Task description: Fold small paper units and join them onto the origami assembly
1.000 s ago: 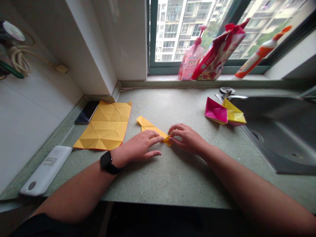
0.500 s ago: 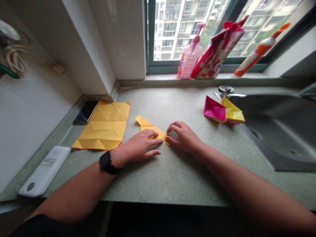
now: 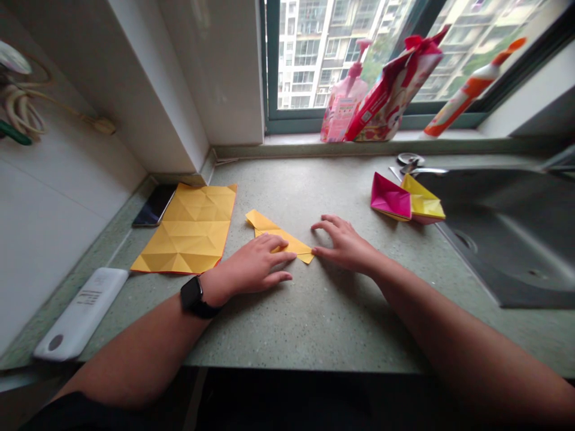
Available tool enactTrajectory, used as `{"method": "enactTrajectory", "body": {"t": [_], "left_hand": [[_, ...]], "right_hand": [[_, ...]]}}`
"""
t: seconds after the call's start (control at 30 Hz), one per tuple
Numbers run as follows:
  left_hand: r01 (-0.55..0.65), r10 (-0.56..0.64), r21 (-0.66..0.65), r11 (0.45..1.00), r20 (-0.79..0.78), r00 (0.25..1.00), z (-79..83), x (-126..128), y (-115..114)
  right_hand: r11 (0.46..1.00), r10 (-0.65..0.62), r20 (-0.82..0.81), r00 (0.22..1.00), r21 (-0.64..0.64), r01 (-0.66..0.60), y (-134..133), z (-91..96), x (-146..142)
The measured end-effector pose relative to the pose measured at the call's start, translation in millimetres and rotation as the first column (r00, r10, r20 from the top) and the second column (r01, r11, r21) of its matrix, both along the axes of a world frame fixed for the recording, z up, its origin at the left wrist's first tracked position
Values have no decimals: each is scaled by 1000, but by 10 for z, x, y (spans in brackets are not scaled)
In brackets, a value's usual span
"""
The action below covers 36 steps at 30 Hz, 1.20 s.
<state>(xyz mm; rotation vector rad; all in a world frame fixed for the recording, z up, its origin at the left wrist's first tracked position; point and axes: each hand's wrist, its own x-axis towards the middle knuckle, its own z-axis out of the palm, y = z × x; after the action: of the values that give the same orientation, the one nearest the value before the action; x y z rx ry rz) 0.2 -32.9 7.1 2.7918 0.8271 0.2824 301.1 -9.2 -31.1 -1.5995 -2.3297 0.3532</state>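
Your right hand (image 3: 345, 242) has let go of the folded yellow paper (image 3: 294, 244): grip spread, thumb touching its tip. Your left hand (image 3: 251, 266) presses it flat on the desk (image 3: 314, 323), grip open. Held from one side only, the fold may spring up or slide. Free room lies ahead; sink (image 3: 516, 239) at right, creased sheet (image 3: 193, 230) at left.

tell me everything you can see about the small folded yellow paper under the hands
The folded yellow paper is a narrow, flat strip of thin creased paper. It lies slantwise on the speckled green counter, with its far end notched and its near end a point. The left hand lays its fingers flat on the middle. The right hand, fingers spread, has its thumb tip at the near point, and seems to touch it.
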Motion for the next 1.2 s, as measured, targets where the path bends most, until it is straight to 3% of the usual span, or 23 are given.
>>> {"method": "enactTrajectory", "body": {"t": [0.1, 0.27, 0.5, 0.67, 0.9, 1.2], "left_hand": [[8, -8, 6, 1000, -2, 1000, -7, -10, 8], [0, 0, 7, 1000, 3, 1000, -43, 4, -5], [-54, 56, 45, 998, -26, 998, -73, 68, -36], [-22, 20, 18, 1000, 91, 996, -48, 29, 21], [-264, 250, 106, 959, 130, 959, 23, -120, 143], [-155, 153, 42, 987, 45, 987, 64, -142, 149]], "right_hand": [[1000, 7, -40, 999, 4, -7, 17, 37, 28], [980, 146, -186, 972, 164, -116, -40, 237, -37], [949, 300, 20, 954, 97, -300, -282, 368, -311], [954, 281, 68, 957, 92, -286, -302, 379, -330], [981, 139, 121, 983, 122, -154, -123, 323, -83], [983, 67, 109, 992, 165, -84, 69, 224, 107]]}}
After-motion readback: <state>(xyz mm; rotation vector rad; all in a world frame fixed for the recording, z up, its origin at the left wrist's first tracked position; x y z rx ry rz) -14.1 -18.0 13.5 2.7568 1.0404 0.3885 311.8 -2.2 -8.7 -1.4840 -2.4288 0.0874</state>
